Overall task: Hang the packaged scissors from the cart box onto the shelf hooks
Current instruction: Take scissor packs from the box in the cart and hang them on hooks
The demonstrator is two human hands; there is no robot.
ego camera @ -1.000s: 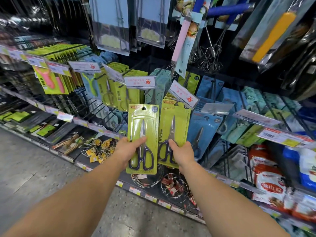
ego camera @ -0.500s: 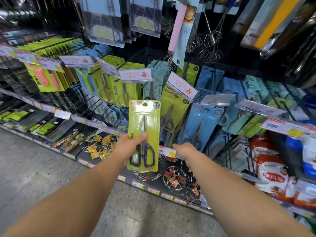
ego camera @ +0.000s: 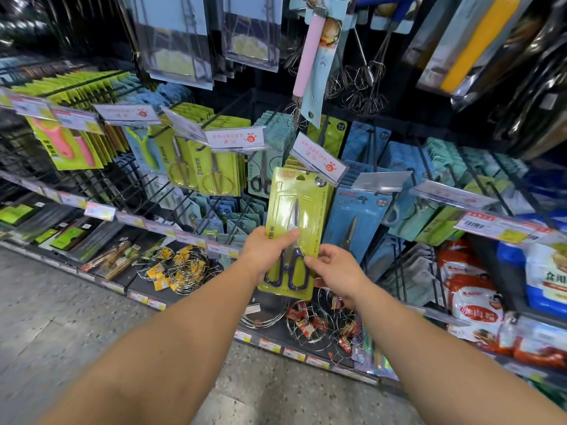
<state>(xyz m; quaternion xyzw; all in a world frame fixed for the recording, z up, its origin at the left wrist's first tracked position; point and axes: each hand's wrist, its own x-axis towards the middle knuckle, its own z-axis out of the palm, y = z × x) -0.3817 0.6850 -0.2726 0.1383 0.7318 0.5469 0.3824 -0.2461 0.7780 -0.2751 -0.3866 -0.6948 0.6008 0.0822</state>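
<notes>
Since half a second earlier you carried the green scissors pack [ego camera: 293, 231] rightward and up, to the hook under the tilted price tag [ego camera: 319, 157]. Your left hand [ego camera: 267, 253] gripped the pack's left edge, thumb across its face. Your right hand [ego camera: 334, 271] had joined, pinching the lower right edge. The pack's top sat just beneath the tag; whether its hole was on the hook could not be seen. Step judged: hanging. Next move: seat the hole, push back, let go.
</notes>
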